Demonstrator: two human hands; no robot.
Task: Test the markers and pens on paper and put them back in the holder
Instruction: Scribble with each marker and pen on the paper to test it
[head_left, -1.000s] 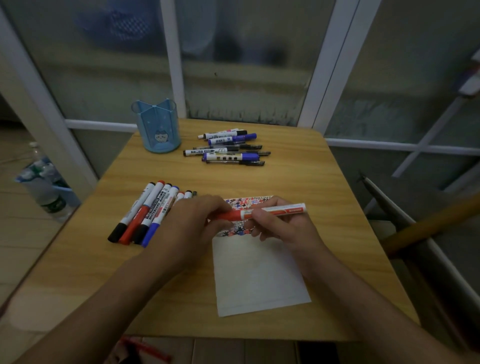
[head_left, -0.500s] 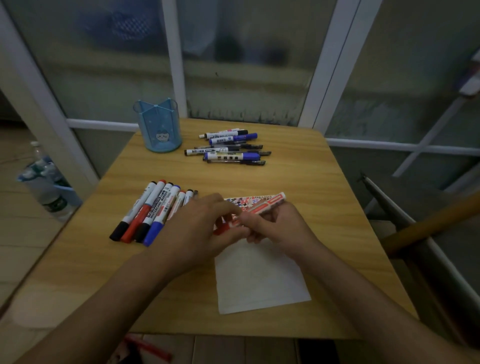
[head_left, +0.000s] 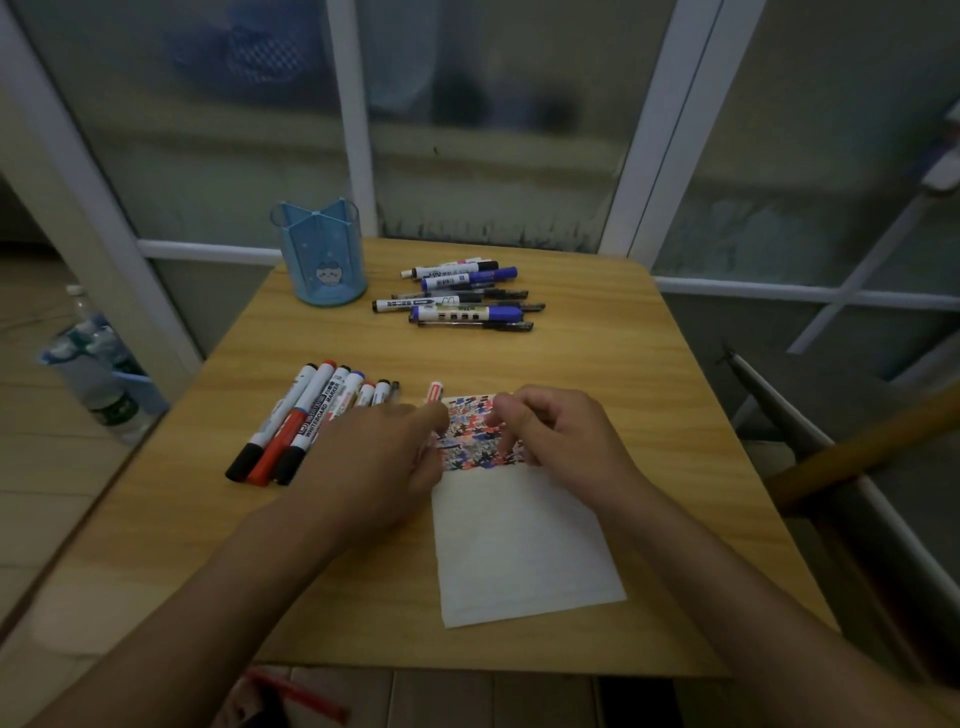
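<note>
Red marker (head_left: 434, 393), head view: lying on the desk (head_left: 623, 395) just left of the paper's upper left corner, white end pointing away from the person, most of its body hidden under the left hand (head_left: 387, 457). Left hand is lying over the marker with fingers (head_left: 434, 415) bent down onto it; whether they are grasping or only resting on it, cannot tell. Right hand (head_left: 558, 434) is hovering over the scribbled part of the paper (head_left: 524, 545), fingers loosely curled, holding nothing.

Paper is lying flat on the near half of the desk; its far strip is carrying dense red, blue and black test marks, the rest is blank.

Row of whiteboard markers (head_left: 304, 415) is lying side by side on the desk just left of the left hand, caps black, red and blue, caps toward the person. A second pile of markers and pens (head_left: 462, 299) is lying at the far side of the desk, well apart from the hands.

Blue pen holder (head_left: 322, 254) is standing upright at the far left corner of the desk, beside the far pile, with nothing showing above its rim.

Water bottles (head_left: 98, 369) are standing on the floor left of the desk.
</note>
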